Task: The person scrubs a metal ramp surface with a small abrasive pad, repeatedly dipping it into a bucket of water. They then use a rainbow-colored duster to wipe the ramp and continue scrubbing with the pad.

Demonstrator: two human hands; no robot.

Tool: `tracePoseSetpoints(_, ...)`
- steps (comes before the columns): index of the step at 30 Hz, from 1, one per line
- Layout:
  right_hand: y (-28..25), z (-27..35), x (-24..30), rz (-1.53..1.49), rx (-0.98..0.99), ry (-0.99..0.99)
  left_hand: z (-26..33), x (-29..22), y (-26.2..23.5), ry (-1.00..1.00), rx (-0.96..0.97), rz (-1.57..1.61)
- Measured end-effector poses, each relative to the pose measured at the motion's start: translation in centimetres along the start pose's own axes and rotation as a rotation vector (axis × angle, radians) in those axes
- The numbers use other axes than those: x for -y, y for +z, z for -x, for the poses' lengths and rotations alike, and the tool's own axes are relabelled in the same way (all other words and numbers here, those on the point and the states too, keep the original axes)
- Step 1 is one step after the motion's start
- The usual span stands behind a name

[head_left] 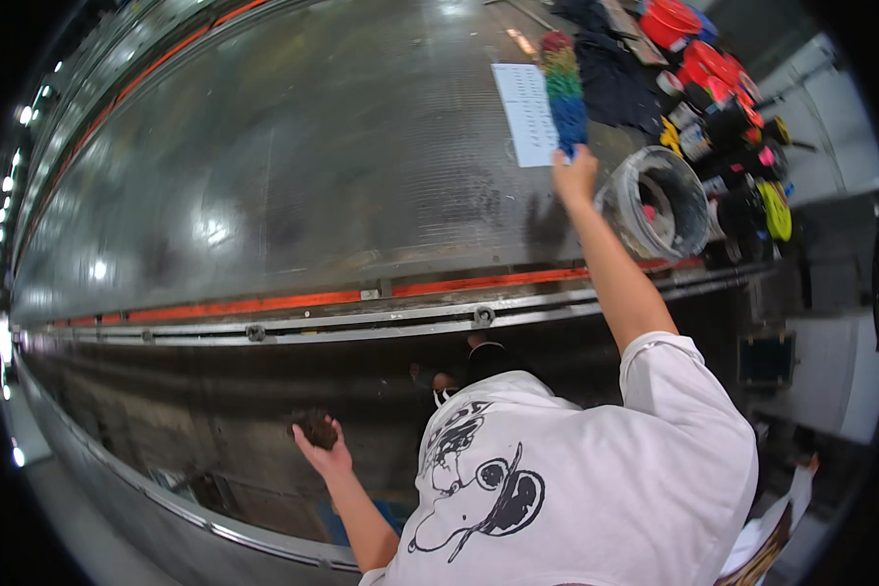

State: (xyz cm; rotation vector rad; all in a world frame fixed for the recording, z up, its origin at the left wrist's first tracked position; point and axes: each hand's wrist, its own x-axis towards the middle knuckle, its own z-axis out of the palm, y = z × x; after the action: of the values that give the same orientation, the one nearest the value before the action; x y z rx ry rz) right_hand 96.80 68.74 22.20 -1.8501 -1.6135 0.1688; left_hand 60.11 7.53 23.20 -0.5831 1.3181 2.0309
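My right hand [576, 176] reaches over the long table, fingers closed at the near, blue end of a fluffy rainbow-striped duster [564, 83]. The duster runs away from me through blue, green and yellow to a red tip. Beside its left edge lies a white printed sheet [525, 117], close to my fingertips. My left hand [324, 451] is held low, off the table's near side, fingers curled round a dark brown, rough clump [313, 427]. What that clump is made of cannot be made out.
A grimy whitish bucket [689, 210] stands right of my right forearm. Beyond it are crowded bottles, red containers [670, 23] and dark cloth [615, 83]. Along the table's near edge run an orange strip [488, 283] and a metal rail [400, 324]. Another person's arm [801, 479] shows at lower right.
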Motion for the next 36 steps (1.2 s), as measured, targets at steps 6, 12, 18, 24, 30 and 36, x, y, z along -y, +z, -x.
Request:
tracePoseSetpoints(6, 4.1, -6.7, -3.7, 0.361, 0.230, 0.264, 8.1, 3.4, -11.7, 0.186, -0.641, 0.162)
tracePoseSetpoints(12, 4.4, -6.0, -0.9, 0.045, 0.020, 0.261, 14.2, 12.6, -18.3, 0.065, -0.859, 0.357)
tracePoseSetpoints(18, 5.3, 3.5, 3.7, 0.043, 0.428, -0.330, 13.8, 16.6, -16.2, -0.035, -0.804, 0.429)
tracePoseSetpoints(24, 1.4, 19.4, 10.9, -0.342, 1.145, -0.850, 9.7, 13.6, -10.7, 0.084, -0.704, 0.360)
tracePoseSetpoints(30, 2.6, 9.7, 15.8, -0.612, 0.986, -0.520, 11.0, 10.5, -8.1, 0.194, -0.688, 0.401)
tracePoseSetpoints(36, 13.7, -0.1, 18.9, -0.346, 0.367, -0.284, 15.0, 13.1, -9.4, 0.239, -0.812, 0.516)
